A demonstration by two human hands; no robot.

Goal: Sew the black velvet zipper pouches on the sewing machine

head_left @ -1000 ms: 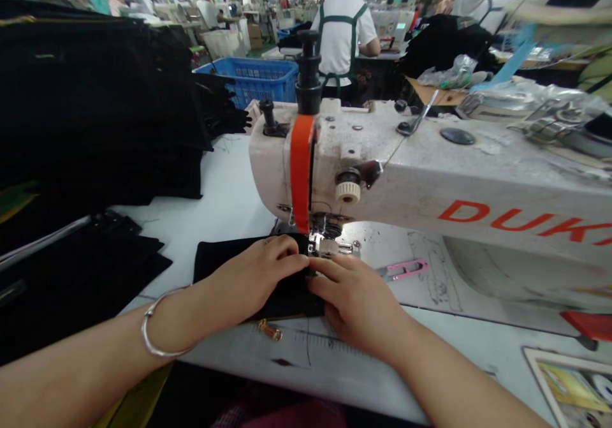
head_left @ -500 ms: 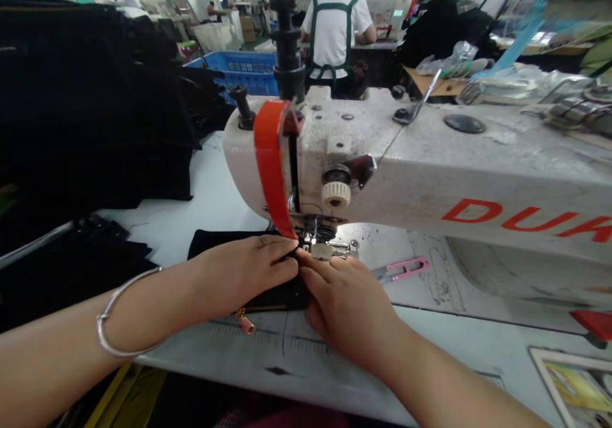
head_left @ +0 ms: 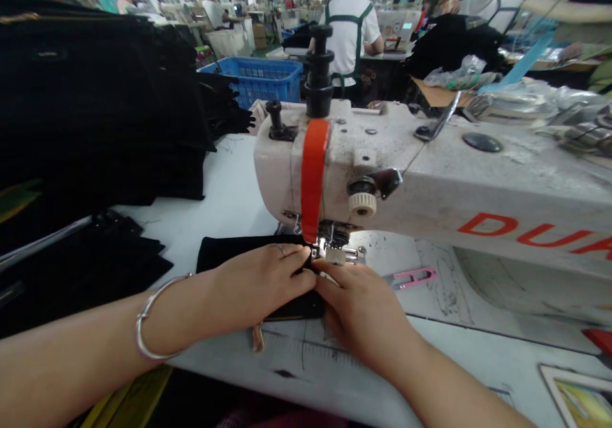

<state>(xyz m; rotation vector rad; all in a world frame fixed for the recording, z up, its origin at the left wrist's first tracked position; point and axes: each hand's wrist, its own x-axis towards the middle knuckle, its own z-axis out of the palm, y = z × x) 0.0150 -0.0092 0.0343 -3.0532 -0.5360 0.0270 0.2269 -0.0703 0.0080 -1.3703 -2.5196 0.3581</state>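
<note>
A black fabric piece (head_left: 229, 246) lies flat on the sewing machine bed, with a gold-toned zip line along its near edge. From that edge hangs a brownish pull tab (head_left: 258, 337). My left hand (head_left: 268, 281), wearing a ring and a bangle, rests on the fabric with its fingers drawn together and their tips at the presser foot (head_left: 316, 254). Touching it from the right, my right hand (head_left: 361, 300) has bent fingers pressed on the fabric's right end. Both hands' fingertips are partly hidden. An orange guard strip (head_left: 314, 179) hangs just above them.
The sewing machine (head_left: 430, 166) spans the right side. Pink-handled thread snips (head_left: 414, 278) lie right of my right hand. Stacked black pieces (head_left: 105, 115) fill the left. A blue crate (head_left: 258, 77) and a seated person (head_left: 351, 36) are beyond the machine.
The view has shifted, so the machine and hands appear farther right and slightly lower. The pull tab now hangs straighter down. Both hands stay on the fabric by the presser foot.
</note>
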